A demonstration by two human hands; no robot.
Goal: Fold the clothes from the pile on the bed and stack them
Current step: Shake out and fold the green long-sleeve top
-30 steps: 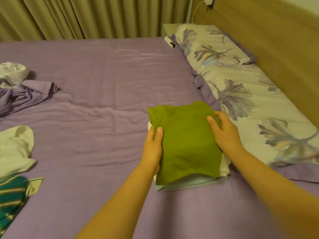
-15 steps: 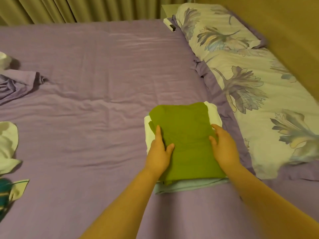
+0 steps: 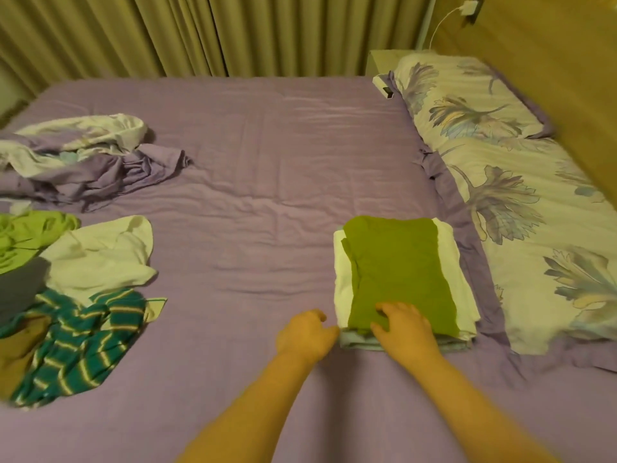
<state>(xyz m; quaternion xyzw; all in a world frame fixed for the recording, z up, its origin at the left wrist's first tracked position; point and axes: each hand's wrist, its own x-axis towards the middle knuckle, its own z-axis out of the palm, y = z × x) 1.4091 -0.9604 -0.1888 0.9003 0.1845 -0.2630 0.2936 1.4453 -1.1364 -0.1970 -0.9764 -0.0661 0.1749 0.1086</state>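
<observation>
A person's right hand (image 3: 402, 324) rests on the near edge of a folded olive-green garment (image 3: 399, 272), fingers spread and lightly bent on the cloth, at the top of a small stack on a bed covered with a purple sheet (image 3: 253, 182). The left hand (image 3: 305, 334) sits just to the left of the stack, off the clothes, its fingers loosely curled with nothing in them and its fingertips near the stack's lower left corner; the two hands are close together but not touching. Under the green garment lie a folded white garment (image 3: 449, 262), showing along both sides, and a pale blue layer (image 3: 359, 342) visible only at the near edge. The stack lies just beside floral pillows (image 3: 500, 182) lined up along a wooden headboard (image 3: 567, 81) on the right. Well apart, at the left edge of the bed, unfolded clothes wait in a loose pile: a teal striped garment (image 3: 83, 342), a white garment (image 3: 103, 259), a bright green one (image 3: 26, 235), a grey piece (image 3: 20, 289) and something brown (image 3: 20, 352) partly hidden beneath. Farther back on the left lies a rumpled heap of purple and floral bedding (image 3: 83, 158). Pleated curtains (image 3: 200, 31) hang behind the bed, and a white charger (image 3: 467, 8) is plugged in high on the right.
</observation>
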